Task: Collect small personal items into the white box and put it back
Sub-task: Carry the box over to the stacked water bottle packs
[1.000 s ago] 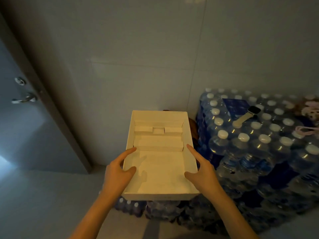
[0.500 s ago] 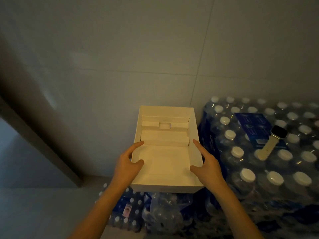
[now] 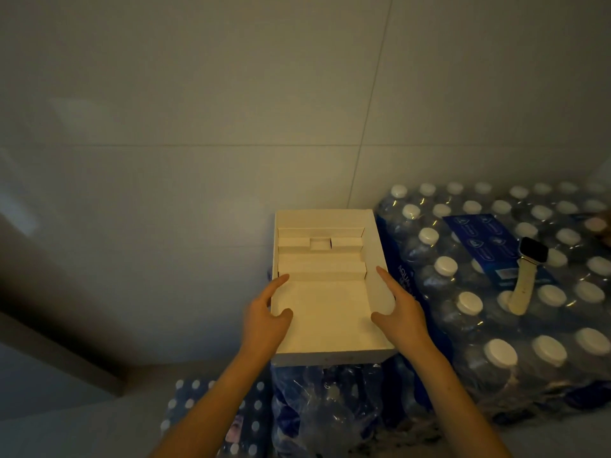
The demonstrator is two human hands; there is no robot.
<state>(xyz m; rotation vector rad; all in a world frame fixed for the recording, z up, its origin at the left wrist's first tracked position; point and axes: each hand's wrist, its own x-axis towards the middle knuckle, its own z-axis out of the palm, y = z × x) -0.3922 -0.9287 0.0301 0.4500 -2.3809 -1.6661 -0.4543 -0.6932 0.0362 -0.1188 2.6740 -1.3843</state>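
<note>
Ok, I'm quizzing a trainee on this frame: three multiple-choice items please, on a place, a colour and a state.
1. The open white cardboard box is: A lidded; B full; C held, without loose items.
2. Where does the cream-strapped smartwatch lie? A in that box; B on the blue carton; C on the floor.
3. The plastic water bottles' caps are: A white; B red; C green.
Answers: C, left hand and right hand grip its side walls, only cardboard inserts inside; B, its face rests on the carton; A, every cap is white.
</note>
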